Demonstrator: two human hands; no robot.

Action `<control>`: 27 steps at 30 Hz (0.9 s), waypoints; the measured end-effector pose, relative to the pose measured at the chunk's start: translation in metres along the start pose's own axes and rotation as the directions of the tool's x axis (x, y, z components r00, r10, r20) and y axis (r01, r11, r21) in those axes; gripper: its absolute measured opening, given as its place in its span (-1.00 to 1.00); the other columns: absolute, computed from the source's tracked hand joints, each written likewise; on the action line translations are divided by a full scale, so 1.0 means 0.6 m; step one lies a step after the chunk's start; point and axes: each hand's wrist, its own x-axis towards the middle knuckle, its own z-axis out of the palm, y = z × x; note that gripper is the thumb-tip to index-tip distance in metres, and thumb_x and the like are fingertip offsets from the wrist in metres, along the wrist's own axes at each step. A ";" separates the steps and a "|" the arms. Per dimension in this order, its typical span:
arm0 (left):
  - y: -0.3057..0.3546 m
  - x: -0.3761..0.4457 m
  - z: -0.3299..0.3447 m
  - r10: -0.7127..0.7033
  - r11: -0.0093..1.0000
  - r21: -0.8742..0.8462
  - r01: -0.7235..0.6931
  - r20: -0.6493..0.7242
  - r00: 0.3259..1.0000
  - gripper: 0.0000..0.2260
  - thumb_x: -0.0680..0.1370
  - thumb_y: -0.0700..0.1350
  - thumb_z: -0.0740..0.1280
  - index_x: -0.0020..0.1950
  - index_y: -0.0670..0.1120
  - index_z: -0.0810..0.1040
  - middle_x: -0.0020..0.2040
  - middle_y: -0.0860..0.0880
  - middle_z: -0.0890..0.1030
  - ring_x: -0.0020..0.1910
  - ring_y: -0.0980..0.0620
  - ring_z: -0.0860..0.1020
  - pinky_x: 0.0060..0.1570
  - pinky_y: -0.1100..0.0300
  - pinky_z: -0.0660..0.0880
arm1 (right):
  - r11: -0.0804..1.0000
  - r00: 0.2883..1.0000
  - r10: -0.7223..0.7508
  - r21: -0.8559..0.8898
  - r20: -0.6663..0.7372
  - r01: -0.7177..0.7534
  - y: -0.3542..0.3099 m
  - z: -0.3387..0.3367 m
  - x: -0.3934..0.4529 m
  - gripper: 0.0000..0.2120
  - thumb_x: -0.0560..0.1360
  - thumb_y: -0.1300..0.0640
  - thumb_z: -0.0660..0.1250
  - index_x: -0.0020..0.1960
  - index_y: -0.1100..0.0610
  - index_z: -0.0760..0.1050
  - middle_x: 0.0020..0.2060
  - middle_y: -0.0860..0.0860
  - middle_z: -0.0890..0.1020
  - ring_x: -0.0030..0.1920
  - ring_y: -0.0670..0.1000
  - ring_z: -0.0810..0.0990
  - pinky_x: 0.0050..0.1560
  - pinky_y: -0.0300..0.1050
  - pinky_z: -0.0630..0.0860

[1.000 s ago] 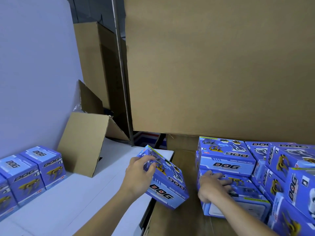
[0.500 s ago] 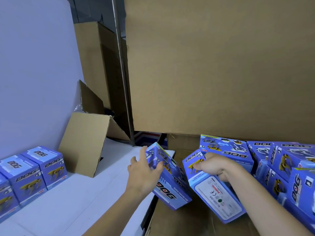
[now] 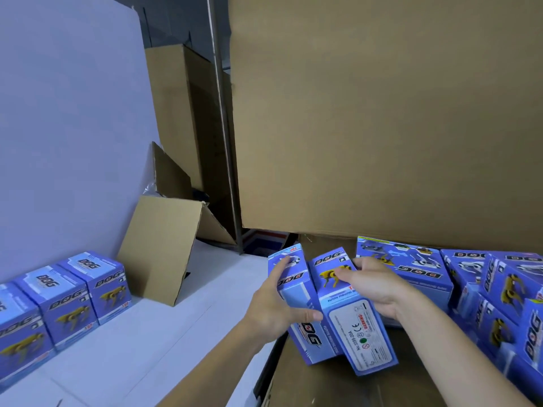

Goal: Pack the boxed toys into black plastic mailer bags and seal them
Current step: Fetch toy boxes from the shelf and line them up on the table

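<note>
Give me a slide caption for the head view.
Left hand and right hand press two blue toy boxes together above an open carton.

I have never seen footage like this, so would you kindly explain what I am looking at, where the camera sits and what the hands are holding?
No machine here: a person wears a camera on the head, looking forward and down at their own bare hands. The left hand grips one blue boxed toy, and the right hand grips a second toy box; the two boxes are pressed side by side above the edge of the white table. A row of the same boxes stands on the table at left, beside a leaning cardboard sheet. More boxes are stacked at right, in front of a large brown carton. No black mailer bags are visible.
</note>
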 end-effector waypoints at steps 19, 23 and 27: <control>0.113 -0.127 -0.247 0.523 0.761 0.607 -0.229 -0.364 0.771 -0.10 0.25 0.06 0.66 0.48 0.31 0.27 0.31 0.08 0.39 0.21 0.22 0.44 0.22 0.21 0.50 | 0.854 0.863 -0.478 0.316 0.166 0.412 -0.204 0.219 -0.075 -0.87 0.56 0.09 0.40 0.08 0.11 0.59 -0.08 0.09 0.74 -0.08 0.15 0.73 0.06 0.16 0.62; 0.136 -0.210 -0.361 0.622 0.629 0.771 -0.098 -0.423 0.659 -0.15 0.28 0.06 0.64 0.47 0.28 0.31 0.31 0.06 0.40 0.15 0.21 0.41 0.17 0.20 0.46 | 0.769 0.779 -0.597 0.414 0.193 0.487 -0.262 0.354 -0.108 -0.76 0.53 0.04 0.44 0.14 0.08 0.54 -0.03 0.04 0.73 -0.07 0.07 0.73 0.06 0.19 0.63; 0.145 -0.311 -0.470 0.645 0.571 0.819 0.063 -0.494 0.582 -0.16 0.25 -0.01 0.67 0.45 0.26 0.37 0.30 0.02 0.40 0.09 0.14 0.40 0.13 0.25 0.42 | 0.694 0.683 -0.693 0.470 0.231 0.546 -0.311 0.497 -0.161 -0.91 0.54 0.01 0.42 0.01 -0.03 0.55 -0.09 -0.03 0.73 -0.08 0.02 0.72 0.03 0.20 0.65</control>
